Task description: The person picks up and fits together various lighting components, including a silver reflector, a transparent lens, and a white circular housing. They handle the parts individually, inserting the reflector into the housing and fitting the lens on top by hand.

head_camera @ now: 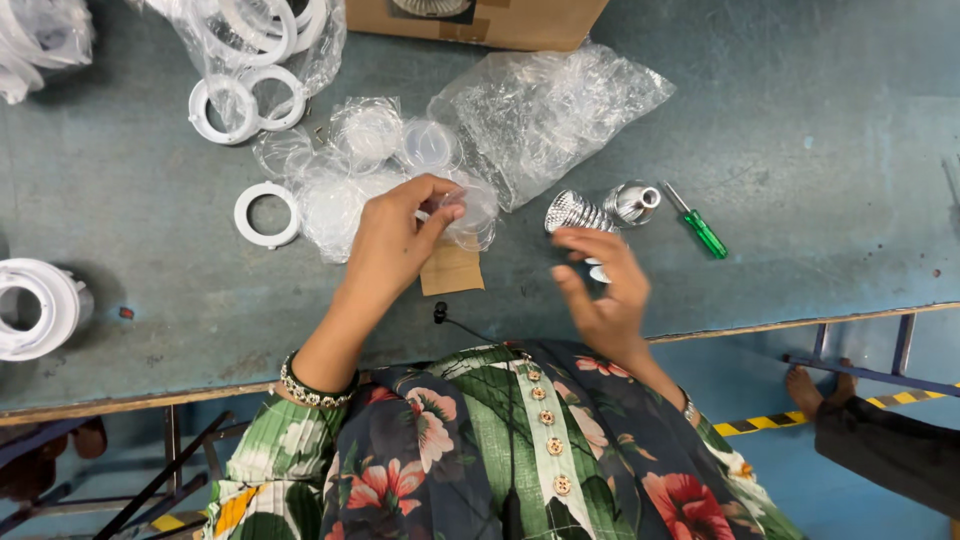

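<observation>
My left hand (395, 240) reaches over the grey-green table (800, 150) and pinches a clear round plastic lens cover (470, 210) at the edge of a pile of clear wrapped covers (350, 180). My right hand (600, 285) hovers with fingers apart just below a ribbed silver metal heat sink (578, 212) and seems to hold nothing. A shiny metal lamp part (635, 202) lies right beside the heat sink. A small piece of brown cardboard (450, 270) sits under my left hand's fingers.
A green-handled screwdriver (700, 228) lies right of the metal parts. White plastic rings (267, 213) lie at left, more in a bag (250, 50). A crumpled clear bag (545, 110), a cardboard box (480, 20) at the far edge, a white ring stack (35, 305), and another person's foot (810, 385) are in view.
</observation>
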